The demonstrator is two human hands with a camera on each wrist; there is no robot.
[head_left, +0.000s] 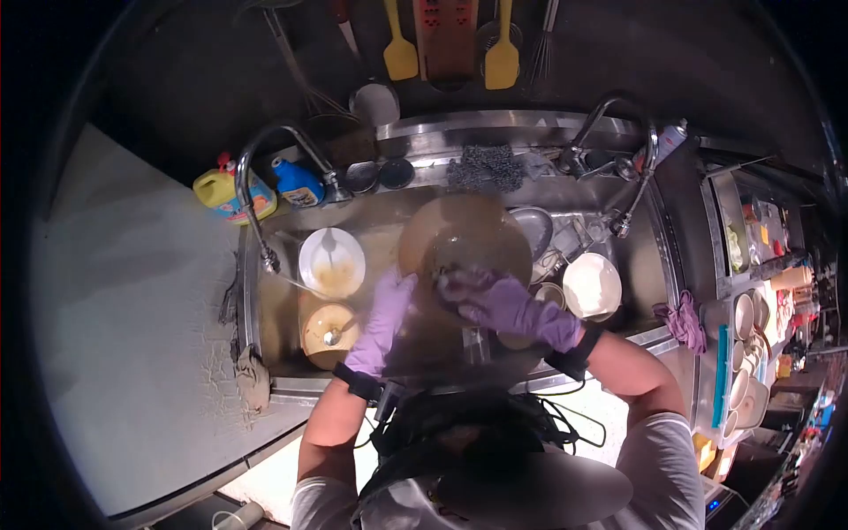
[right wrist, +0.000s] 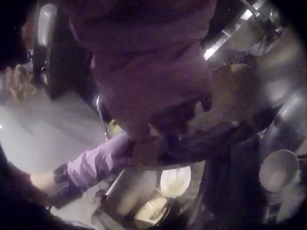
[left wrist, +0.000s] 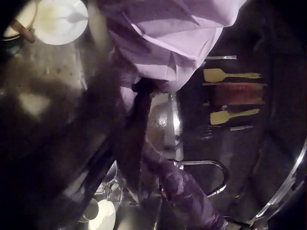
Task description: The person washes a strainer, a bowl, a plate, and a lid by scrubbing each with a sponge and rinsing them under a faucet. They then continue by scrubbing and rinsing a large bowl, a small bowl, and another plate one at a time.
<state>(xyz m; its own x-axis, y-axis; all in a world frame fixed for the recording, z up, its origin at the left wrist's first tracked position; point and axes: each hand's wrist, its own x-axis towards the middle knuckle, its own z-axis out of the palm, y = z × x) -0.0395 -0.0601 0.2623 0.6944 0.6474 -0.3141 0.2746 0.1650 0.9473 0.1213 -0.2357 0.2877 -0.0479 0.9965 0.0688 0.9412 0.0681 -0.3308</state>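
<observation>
Both hands wear purple gloves. A large round brownish pan (head_left: 424,231), blurred in the head view, is held tilted over the sink. My left hand (head_left: 389,309) grips its near left rim, with the thumb at the edge. My right hand (head_left: 503,305) lies over the inside of the pan, its fingers curled on a small dark scrubber (head_left: 450,284) against the surface. In the left wrist view the left glove (left wrist: 168,43) fills the top and hides its fingers. The right glove (right wrist: 153,81) covers much of the right wrist view, where the scrubber is hidden.
Left in the sink are a white bowl (head_left: 332,256) and a yellowish bowl (head_left: 322,331) with a spoon. A cream bowl (head_left: 592,287) and other dishes sit at the right. Two faucets (head_left: 265,132) (head_left: 609,110) arch over the sink. Bottles (head_left: 298,183) line the back ledge.
</observation>
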